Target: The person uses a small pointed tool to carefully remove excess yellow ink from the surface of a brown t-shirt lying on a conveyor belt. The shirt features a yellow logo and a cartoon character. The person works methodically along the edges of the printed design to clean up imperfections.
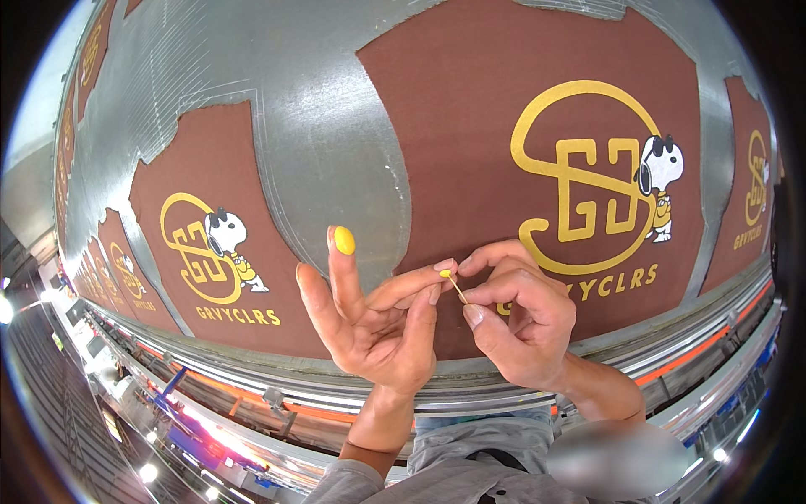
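Note:
My right hand (529, 315) pinches a thin wooden stick (458, 290) between thumb and fingers. Yellow paint-like stuff (445, 274) coats the stick's tip, which meets a fingertip of my left hand (378, 332). A thick yellow blob (344, 240) sits on another left fingertip. Two left fingers stretch up and apart, while the thumb lies close to the finger at the stick; I see nothing gripped there. Both hands are above the near edge of a large brown fabric panel (453, 126), printed with a yellow emblem (579, 176) and a cartoon dog (662, 185).
A smaller-looking brown panel (210, 151) with the same print lies to the left, others run further left and right. All rest on a grey metal-like table (311, 109). Along its near edge run metal rails with an orange strip (680, 361).

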{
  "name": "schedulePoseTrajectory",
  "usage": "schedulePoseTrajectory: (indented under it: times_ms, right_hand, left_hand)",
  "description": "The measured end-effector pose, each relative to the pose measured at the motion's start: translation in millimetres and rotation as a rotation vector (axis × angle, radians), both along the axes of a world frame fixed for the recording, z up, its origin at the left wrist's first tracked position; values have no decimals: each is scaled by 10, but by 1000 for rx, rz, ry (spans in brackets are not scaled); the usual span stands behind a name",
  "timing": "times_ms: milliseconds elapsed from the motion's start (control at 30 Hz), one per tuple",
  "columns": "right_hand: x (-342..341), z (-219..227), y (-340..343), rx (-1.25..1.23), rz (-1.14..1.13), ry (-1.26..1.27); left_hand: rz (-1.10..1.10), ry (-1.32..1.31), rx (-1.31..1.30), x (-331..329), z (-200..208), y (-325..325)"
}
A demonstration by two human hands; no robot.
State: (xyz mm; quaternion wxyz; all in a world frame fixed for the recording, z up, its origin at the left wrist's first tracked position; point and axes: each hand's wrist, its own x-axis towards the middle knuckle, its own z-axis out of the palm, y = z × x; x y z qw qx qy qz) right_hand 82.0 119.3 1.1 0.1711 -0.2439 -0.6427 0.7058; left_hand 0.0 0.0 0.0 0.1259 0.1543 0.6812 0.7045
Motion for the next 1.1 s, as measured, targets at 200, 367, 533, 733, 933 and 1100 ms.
schedulePoseTrajectory:
  times_ms: [200,367,533,733,933,1100]
  right_hand:
    - [36,29,63,-23,-33,13]
    - [20,54,371,270,-208,-144]
    - [-49,-170,628,720,-220,-230]
    - [-81,-307,626,800,-181,-218]
    - [-101,-334,645,886,-157,-215]
    - [-113,-304,644,905,-143,-228]
  left_hand:
    - [35,-31,-19,18,28,53]
    - [122,-61,-33,-2,76,15]
    - [113,-33,-53,-7,48,44]
    - [156,-7,-93,-1,57,101]
    - [148,-50,-70,-12,75,75]
    - [132,-108,-68,-34,119,31]
